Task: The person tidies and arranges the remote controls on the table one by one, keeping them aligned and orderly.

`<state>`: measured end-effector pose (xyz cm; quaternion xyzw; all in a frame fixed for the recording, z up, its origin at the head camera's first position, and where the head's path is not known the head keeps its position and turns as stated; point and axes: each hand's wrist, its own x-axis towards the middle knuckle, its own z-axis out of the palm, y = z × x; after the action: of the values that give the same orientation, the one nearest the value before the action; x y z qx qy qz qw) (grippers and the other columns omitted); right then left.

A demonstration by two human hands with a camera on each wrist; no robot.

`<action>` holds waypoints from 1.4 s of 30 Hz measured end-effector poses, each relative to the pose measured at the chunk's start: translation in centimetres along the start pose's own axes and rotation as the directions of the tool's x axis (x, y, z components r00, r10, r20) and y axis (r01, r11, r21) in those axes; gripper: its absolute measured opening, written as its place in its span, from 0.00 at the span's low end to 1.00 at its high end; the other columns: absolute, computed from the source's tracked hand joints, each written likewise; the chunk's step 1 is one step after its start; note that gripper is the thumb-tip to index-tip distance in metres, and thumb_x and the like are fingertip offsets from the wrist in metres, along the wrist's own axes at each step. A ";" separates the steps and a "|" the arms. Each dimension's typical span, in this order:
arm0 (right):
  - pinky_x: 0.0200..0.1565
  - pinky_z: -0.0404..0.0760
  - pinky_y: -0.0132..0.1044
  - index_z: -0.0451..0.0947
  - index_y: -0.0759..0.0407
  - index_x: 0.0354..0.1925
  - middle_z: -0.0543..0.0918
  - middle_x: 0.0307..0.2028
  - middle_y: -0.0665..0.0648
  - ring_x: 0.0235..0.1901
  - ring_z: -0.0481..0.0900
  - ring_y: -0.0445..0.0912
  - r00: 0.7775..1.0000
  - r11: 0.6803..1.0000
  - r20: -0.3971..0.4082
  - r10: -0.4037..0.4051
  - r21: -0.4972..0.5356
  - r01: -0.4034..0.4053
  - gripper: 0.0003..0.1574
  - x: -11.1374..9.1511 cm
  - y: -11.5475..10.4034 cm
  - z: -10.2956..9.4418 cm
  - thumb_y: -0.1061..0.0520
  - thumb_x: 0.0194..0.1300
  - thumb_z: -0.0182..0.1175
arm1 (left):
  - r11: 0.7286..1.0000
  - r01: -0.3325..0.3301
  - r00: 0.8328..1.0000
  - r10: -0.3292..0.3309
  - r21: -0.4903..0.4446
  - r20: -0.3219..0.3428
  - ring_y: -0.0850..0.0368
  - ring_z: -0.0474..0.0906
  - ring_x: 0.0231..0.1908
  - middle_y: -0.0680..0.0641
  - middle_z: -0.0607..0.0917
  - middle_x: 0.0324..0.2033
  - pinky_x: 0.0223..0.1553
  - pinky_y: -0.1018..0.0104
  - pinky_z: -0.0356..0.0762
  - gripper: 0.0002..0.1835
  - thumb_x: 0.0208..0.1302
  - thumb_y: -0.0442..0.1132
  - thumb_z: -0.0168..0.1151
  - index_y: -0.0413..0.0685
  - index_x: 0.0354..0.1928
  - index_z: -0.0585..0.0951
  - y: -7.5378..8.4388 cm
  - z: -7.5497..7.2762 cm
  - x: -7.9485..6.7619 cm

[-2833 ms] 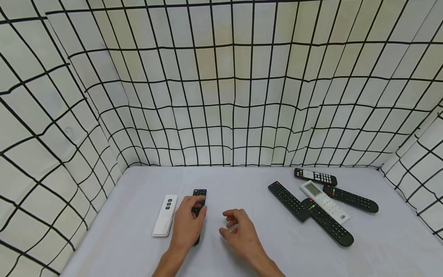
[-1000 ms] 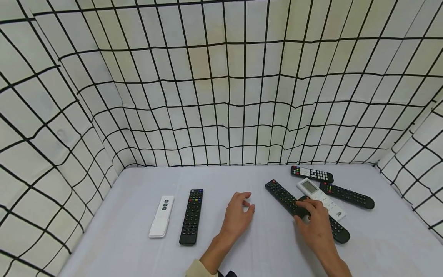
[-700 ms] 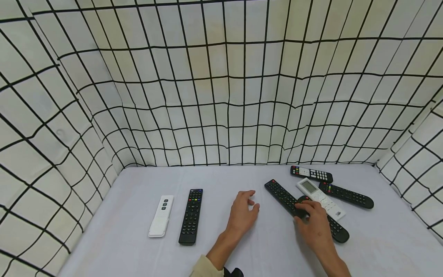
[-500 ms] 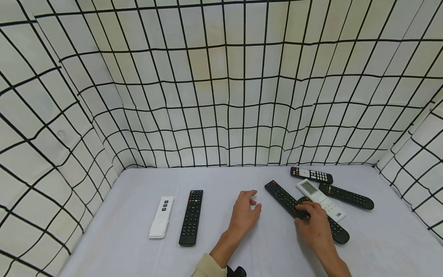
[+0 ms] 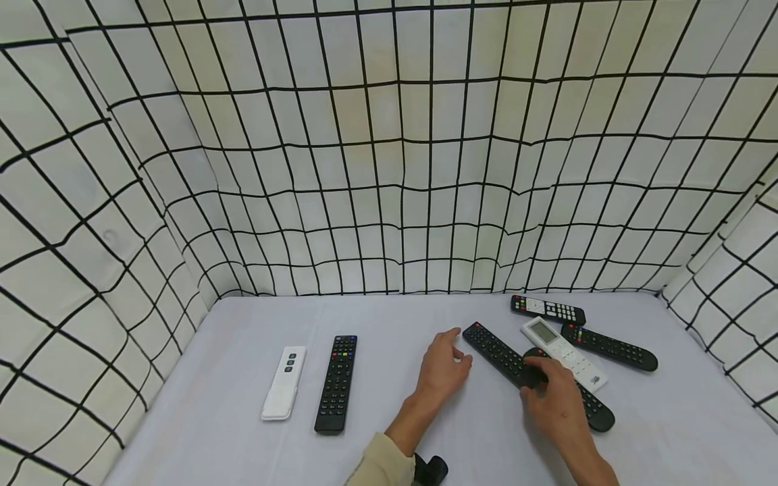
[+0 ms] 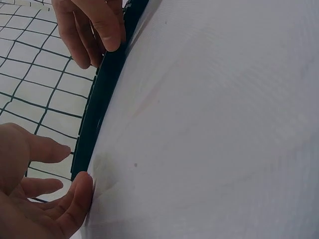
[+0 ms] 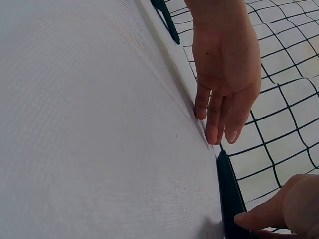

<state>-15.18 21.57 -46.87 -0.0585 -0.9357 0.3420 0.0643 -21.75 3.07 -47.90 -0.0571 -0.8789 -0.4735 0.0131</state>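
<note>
In the head view, my right hand (image 5: pixel 556 398) pinches the near end of a slanted black remote control (image 5: pixel 497 351). That end overlaps another black remote (image 5: pixel 598 412), partly hidden under the hand. My left hand (image 5: pixel 445 368) is beside the far end of the pinched remote, fingers loosely bent and nothing held. The left wrist view has the remote (image 6: pixel 102 104) edge-on between the left hand (image 6: pixel 45 194) and the right hand (image 6: pixel 94 30). In the right wrist view, the left fingertips (image 7: pixel 213 134) are near the remote's tip, and the right thumb (image 7: pixel 254 219) presses its side.
A white remote with a screen (image 5: pixel 565 354) and two black remotes, one at the back (image 5: pixel 547 309) and one farther right (image 5: pixel 610 347), lie close by. On the left are a white remote (image 5: pixel 284 383) and a long black one (image 5: pixel 336 385). Black netting (image 5: pixel 401 202) encloses the white-covered table (image 5: pixel 200 418).
My left hand has gone from the long black remote at left across to the slanted one. My right hand has come to that remote's near end; its far end has swung slightly left.
</note>
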 end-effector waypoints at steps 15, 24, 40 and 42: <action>0.61 0.82 0.55 0.71 0.67 0.68 0.76 0.65 0.72 0.61 0.79 0.66 0.997 0.998 0.058 -0.060 0.000 0.060 0.43 -0.1 0.1 0.1 0.71 0.54 0.71 | 0.999 -0.021 1.000 0.021 -0.049 0.005 0.54 0.84 0.41 0.38 0.82 0.52 0.38 0.68 0.78 0.31 0.62 0.30 0.69 0.37 0.68 0.76 -0.1 0.0 0.1; 0.60 0.82 0.52 0.67 0.66 0.70 0.77 0.64 0.70 0.63 0.79 0.63 0.997 0.997 0.052 -0.063 0.037 0.061 0.50 -0.4 -0.5 0.4 0.71 0.49 0.74 | 0.973 -0.025 0.999 0.014 -0.230 -0.050 0.52 0.88 0.42 0.37 0.77 0.59 0.39 0.72 0.82 0.35 0.58 0.29 0.73 0.38 0.69 0.74 -0.4 0.4 0.0; 0.52 0.85 0.40 0.68 0.65 0.71 0.80 0.59 0.68 0.58 0.80 0.57 0.994 0.987 0.108 -0.025 0.162 0.008 0.57 -1.0 -2.2 1.1 0.65 0.44 0.82 | 0.878 -0.003 0.985 -0.079 -0.478 -0.152 0.56 0.84 0.42 0.37 0.73 0.61 0.35 0.74 0.83 0.44 0.49 0.28 0.79 0.43 0.71 0.72 -0.2 1.0 -0.5; 0.50 0.85 0.37 0.69 0.65 0.70 0.82 0.58 0.67 0.57 0.81 0.57 0.994 0.984 0.110 -0.025 0.180 0.005 0.57 -1.1 -2.4 1.2 0.64 0.43 0.83 | 0.868 0.004 0.983 -0.094 -0.497 -0.157 0.56 0.84 0.43 0.37 0.73 0.61 0.34 0.74 0.83 0.45 0.48 0.26 0.78 0.44 0.71 0.72 -0.3 1.0 -0.5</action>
<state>-14.49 18.84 -46.36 -0.0262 -0.9037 0.4270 0.0194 -21.30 3.68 -48.78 0.0057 -0.7251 -0.6857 0.0634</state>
